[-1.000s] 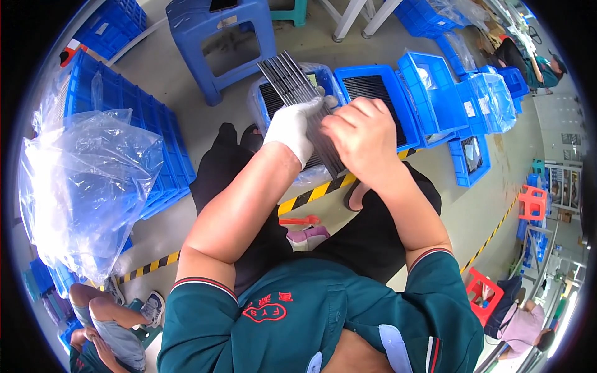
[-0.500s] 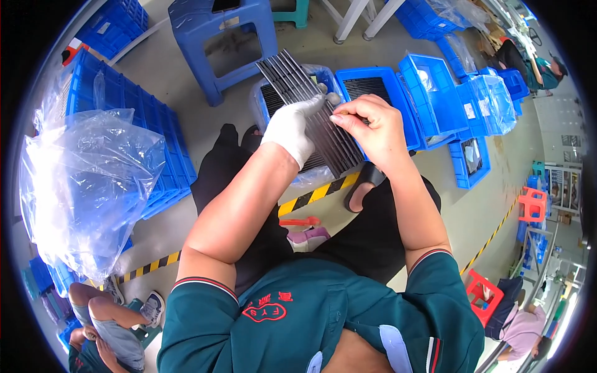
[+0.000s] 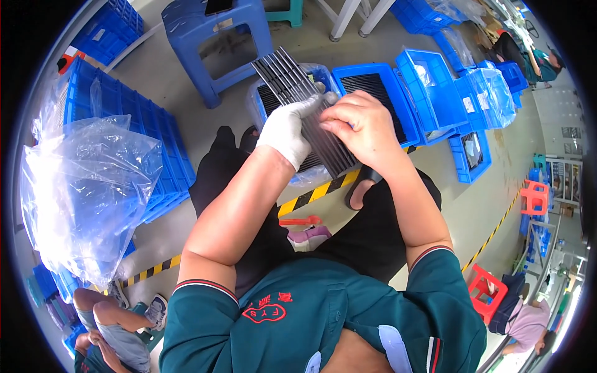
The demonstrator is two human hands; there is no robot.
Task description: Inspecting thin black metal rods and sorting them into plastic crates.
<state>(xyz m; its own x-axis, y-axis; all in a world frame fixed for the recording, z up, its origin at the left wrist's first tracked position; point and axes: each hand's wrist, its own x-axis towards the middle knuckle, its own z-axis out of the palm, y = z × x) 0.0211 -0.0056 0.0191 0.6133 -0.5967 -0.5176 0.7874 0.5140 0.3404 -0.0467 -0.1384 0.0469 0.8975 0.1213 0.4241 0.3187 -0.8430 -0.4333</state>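
My left hand (image 3: 285, 133), in a white glove, is wrapped round a flat row of long dark metal-looking rods (image 3: 283, 74) lying side by side and tilted. My bare right hand (image 3: 365, 127) is over the right side of the row, thumb and forefinger pinched together at the rods. Whatever lies between those fingertips is too small to make out. Below the rods stands a blue box (image 3: 252, 99) with a clear plastic liner and more dark rods inside, partly hidden by my hands. A second blue box (image 3: 404, 124) beside it holds similar dark rods.
A blue plastic stool (image 3: 239, 37) stands beyond the boxes. Stacked blue crates (image 3: 146, 118) draped with a clear plastic bag (image 3: 93, 193) rise on the left. More blue boxes (image 3: 435, 93) are on the right. Yellow-black tape (image 3: 314, 196) crosses the floor. A person (image 3: 115, 329) sits at lower left.
My right hand has moved left across the rods, its pinched fingertips now farther in over the row. My left hand keeps its hold, and the rods have shifted slightly left.
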